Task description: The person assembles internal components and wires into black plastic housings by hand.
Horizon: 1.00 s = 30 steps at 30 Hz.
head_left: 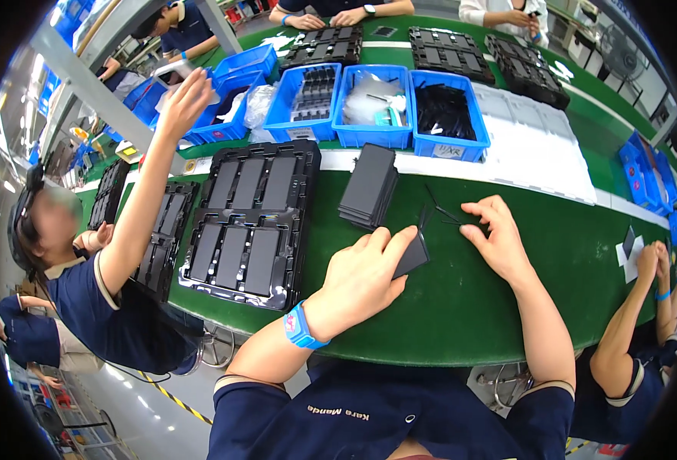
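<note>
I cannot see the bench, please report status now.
Left hand holds dark flat panel. Right hand on black tweezers. Panel stack close behind.

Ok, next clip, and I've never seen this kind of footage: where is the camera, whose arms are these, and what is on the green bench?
The camera sits on a person's head and looks down, with a fisheye lens, so straight edges bend. The two forearms rising from the bottom edge are that person's own. Their left hand, above a blue wristband, holds a thin dark flat panel. Their right hand rests on the green bench, fingertips at some thin dark strips. Nearby lie a stack of dark panels and black trays with panels in slots; blue bins stand behind. The raised arm at left and the others around belong to co-workers.
</note>
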Each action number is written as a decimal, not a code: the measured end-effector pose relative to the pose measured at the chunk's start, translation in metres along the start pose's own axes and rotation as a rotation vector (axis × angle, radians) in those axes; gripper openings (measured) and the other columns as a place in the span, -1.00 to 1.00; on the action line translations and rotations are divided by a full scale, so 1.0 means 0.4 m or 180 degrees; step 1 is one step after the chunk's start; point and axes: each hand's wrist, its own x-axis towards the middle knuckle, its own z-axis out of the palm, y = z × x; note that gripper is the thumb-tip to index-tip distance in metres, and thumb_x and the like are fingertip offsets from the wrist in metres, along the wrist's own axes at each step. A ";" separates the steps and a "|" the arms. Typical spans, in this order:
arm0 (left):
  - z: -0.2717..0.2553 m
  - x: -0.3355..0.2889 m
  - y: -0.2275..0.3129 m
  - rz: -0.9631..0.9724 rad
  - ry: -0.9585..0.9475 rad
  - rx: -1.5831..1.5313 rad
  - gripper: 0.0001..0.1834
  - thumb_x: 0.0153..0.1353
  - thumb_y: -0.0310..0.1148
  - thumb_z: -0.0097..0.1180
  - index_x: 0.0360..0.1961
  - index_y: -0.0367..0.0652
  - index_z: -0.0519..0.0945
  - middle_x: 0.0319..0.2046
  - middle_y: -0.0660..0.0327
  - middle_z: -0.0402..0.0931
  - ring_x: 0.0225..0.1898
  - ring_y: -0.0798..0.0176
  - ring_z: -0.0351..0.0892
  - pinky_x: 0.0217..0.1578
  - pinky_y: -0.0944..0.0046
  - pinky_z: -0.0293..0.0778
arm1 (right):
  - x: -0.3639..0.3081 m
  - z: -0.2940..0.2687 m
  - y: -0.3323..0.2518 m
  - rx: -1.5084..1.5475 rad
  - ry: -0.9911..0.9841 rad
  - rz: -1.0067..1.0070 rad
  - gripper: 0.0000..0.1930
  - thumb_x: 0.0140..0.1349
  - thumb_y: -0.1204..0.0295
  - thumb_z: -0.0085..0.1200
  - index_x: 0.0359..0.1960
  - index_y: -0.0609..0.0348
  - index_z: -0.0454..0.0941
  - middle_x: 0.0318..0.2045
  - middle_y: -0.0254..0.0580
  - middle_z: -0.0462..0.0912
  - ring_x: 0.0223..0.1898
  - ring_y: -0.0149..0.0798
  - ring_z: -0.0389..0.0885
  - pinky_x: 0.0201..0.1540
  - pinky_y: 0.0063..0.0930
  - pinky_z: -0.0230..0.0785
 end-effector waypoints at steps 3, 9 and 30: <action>0.003 -0.007 -0.004 0.0079 0.0122 0.0175 -0.33 -0.16 -0.39 0.33 0.10 -0.13 0.44 -0.33 0.18 0.39 -0.30 0.11 0.54 -0.39 0.21 0.53 | 0.002 0.013 0.009 -0.0358 0.0056 -0.0290 -0.68 0.06 0.48 0.26 -0.11 0.18 0.58 -0.23 -0.22 0.41 -0.16 -0.23 0.44 -0.07 -0.40 0.35; 0.014 -0.022 -0.016 0.0072 0.0111 0.0626 -0.36 -0.16 -0.35 0.35 0.06 -0.20 0.49 -0.30 0.17 0.35 -0.24 0.15 0.47 -0.32 0.22 0.46 | 0.013 0.010 0.006 -0.0201 -0.0043 -0.0151 -0.84 0.06 0.55 0.23 -0.29 0.21 0.60 -0.34 -0.25 0.40 -0.26 -0.26 0.43 -0.22 -0.43 0.36; 0.046 -0.037 -0.015 -0.0023 0.0005 0.0658 -0.17 -0.22 -0.13 0.44 0.13 -0.17 0.42 -0.23 0.11 0.38 -0.21 0.12 0.48 -0.28 0.21 0.50 | 0.023 0.028 0.027 0.0075 0.0051 -0.0348 -0.91 0.08 0.62 0.16 -0.47 0.25 0.47 -0.47 -0.28 0.40 -0.45 -0.38 0.37 -0.40 -0.53 0.25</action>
